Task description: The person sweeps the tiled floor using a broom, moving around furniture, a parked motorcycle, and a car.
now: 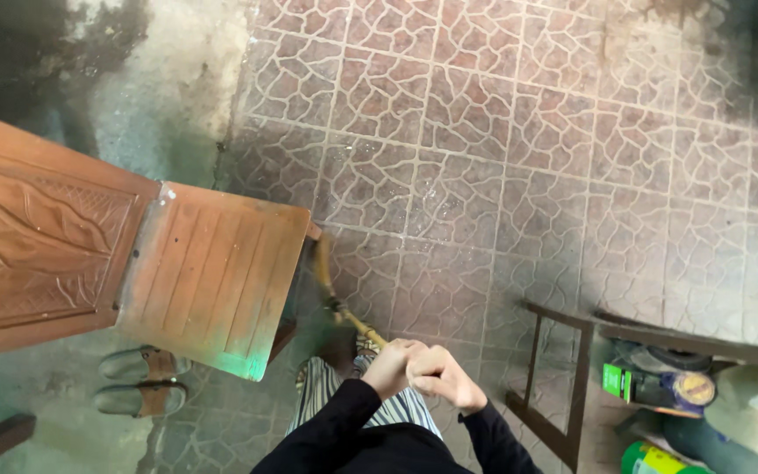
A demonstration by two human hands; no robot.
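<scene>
Rod (344, 307): being clasped at its near end by left hand (389, 367) and right hand (443, 377), both closed; panel (212, 276) beside it; a firm, steady hold is being advised.

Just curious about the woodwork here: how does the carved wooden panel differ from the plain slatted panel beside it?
The carved panel bears a leafy relief; the slatted panel has only straight grooves. The carved panel is darker reddish-brown, while the slatted panel is paler with a green tinge at its lower edge. Both are brown wood, joined side by side.
</scene>
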